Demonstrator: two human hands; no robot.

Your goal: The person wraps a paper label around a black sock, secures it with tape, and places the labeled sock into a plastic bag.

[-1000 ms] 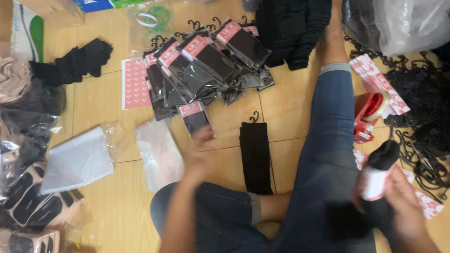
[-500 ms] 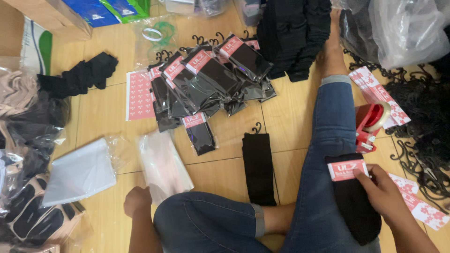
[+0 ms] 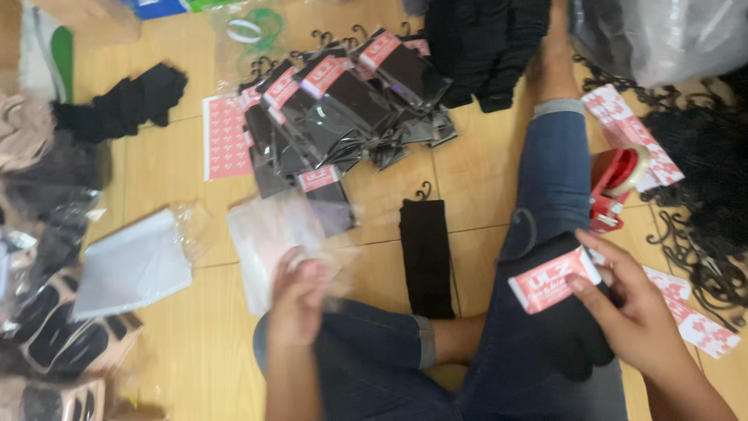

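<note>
a tan tiled floor (image 3: 195,366) with thin dark seams is filling the whole view, lying under even, soft light; no walls or windows are showing.

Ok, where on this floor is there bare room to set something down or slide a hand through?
Bare wood shows between the black fabric bundle and the red sticker sheet, and lower left between the white bag stack and the left hand. A narrow strip lies right of the loose black sock. It is crowded around the packaged socks pile and by the tape dispenser.
</note>
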